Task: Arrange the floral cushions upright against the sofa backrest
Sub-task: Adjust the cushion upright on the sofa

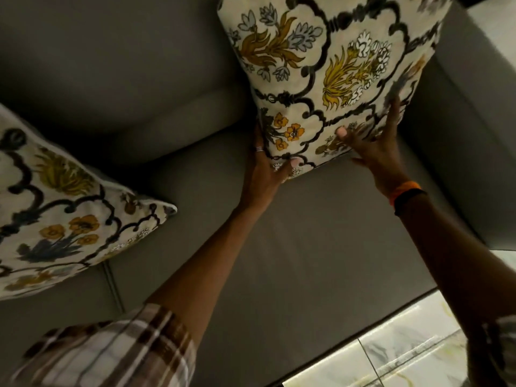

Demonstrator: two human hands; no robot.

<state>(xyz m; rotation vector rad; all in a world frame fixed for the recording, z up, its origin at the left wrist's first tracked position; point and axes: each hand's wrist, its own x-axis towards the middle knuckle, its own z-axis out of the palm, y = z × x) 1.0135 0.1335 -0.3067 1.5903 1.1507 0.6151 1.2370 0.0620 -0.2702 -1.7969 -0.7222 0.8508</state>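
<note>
Head view looks steeply down on a grey sofa (pixel 321 247), where a floral cushion (pixel 329 68) stands upright against the backrest (pixel 111 65) at the right end of the seat, just beside the armrest (pixel 458 135). Its cover is cream, divided by thick black scalloped lines into panels. Each panel holds a plant motif: mustard leaves with pale blue flowers near the top, yellow fronds with white blooms in the middle, and small orange flowers with dark stems at the lower left corner. Its bottom edge sits on the seat.

Both hands are on this cushion's lower part. The left hand (pixel 265 169) grips the lower left corner, its fingers curled behind the side edge and the thumb pressed on the front face; a ring shows on one finger. The right hand (pixel 374 146) lies on the lower right of the front face with its fingers spread and fairly straight, thumb pointing left across the fabric. An orange and black wristband (pixel 405 192) circles the right wrist, and a plaid sleeve (pixel 117 350) covers the left upper arm.

A second floral cushion (pixel 58 213) of the same pattern rests tilted at the left, one corner pointing right over the seat seam. Pale marbled floor tiles (pixel 405 344) show at the lower right.
</note>
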